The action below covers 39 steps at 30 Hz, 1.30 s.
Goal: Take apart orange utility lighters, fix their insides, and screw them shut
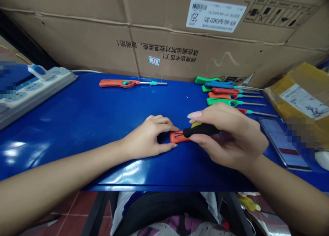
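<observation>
From my end: left hand is down on the blue table, thumb and fingers pinched round a small orange piece. It's closed on the piece and presses it flat to the tabletop. My guess is that this stops it skidding under the tool.

Right hand is wrapped round a screwdriver with a black and yellow handle, fingers closed over the top and thumb underneath. The tool lies almost level, its black front end touching the orange piece's right end. The tip itself is too small for me to make out. The low angle probably lets the hand push along the piece, not down on it.

The orange piece sits mid-table, near the front edge, between the two hands.

Counts:
- One orange long-nosed lighter lies alone at the back left, nozzle pointing right.
- A bunch of lighters lies at the back right, just beyond the right hand, in green, blue, red and orange. I count seven handles, but they overlap, so it may be one more or fewer. They lie side by side, likely for easy reach.
- One power strip sits far left.
- One phone lies flat, just right of the right hand.
- One yellow parcel sits behind the phone.
- Cardboard boxes wall off the back.
</observation>
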Tool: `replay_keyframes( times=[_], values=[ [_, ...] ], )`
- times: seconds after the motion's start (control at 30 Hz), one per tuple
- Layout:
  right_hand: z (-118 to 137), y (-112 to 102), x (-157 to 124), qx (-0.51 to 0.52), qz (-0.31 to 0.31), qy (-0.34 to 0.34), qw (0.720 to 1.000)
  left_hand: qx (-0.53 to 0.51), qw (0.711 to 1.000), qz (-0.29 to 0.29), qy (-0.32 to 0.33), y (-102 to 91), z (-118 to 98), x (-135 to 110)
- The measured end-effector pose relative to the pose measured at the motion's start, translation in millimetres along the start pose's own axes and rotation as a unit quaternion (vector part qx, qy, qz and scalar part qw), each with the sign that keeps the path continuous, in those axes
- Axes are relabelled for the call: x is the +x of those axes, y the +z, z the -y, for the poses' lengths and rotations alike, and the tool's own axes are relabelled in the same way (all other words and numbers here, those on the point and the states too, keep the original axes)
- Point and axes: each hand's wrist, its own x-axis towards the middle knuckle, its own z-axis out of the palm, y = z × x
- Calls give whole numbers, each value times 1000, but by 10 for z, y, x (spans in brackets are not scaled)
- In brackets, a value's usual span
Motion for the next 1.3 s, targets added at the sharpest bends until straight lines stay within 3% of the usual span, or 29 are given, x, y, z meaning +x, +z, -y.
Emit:
replay_keyframes(
  times=[0.1, 0.3, 0.5, 0.67, 0.77, 0.93, 1.13, 1.3],
  values=[
    [9, -8, -27, -19, -4, 3, 1000, -6, 1000, 3, -2, -9, -6, 5],
    [-45, 27, -123, 24, 22, 83, 996, -2, 1000, 2, -1, 1, 4, 3],
    [-154, 30, -97, -37, -77, 41, 996, -2, 1000, 4, -2, 2, 4, 4],
    [-130, 10, -117, 63, -6, 112, 992, -1, 1000, 18, -14, -17, -14, 17],
    [-137, 33, -96, 68, -18, 67, 995, 0, 1000, 11, -7, -8, -12, 10],
    [-176, 17, -88, -35, -66, -2, 997, -2, 1000, 14, -17, -1, -15, 6],
    [-125, -20, -121, 59, 17, 68, 996, 2, 1000, 12, -10, -7, -11, 10],
    [-75, -26, -56, -34, -4, -23, 999, -1, 1000, 18, -18, -10, -21, 7]
  ],
)
